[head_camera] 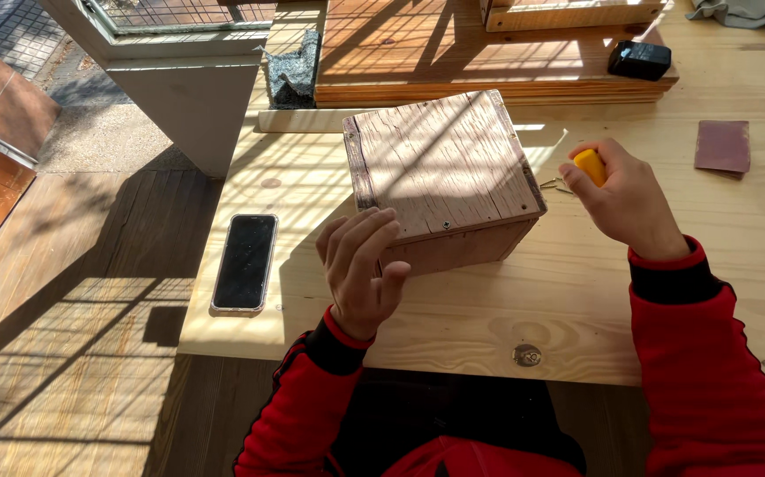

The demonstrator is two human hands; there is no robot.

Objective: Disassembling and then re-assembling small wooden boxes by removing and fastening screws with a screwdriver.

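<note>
Your left hand (360, 265), fingers curled but grasping nothing, touched the near edge of the wooden box (442, 177) at tabletop (453, 309) centre. At three o'clock of the box, your right hand (621, 199) clenched a yellow handle (591, 165). A phone (244, 261) lay at nine o'clock.

A weathered brown wooden box (444, 172) sits on the pale pine worktable (488, 318), with a black slab phone (244, 261) lying to its left. A reddish-brown square of sandpaper (723, 146) lies well to its right, and a small black rectangular case (639, 60) rests behind on a stack of planks (453, 53).
</note>
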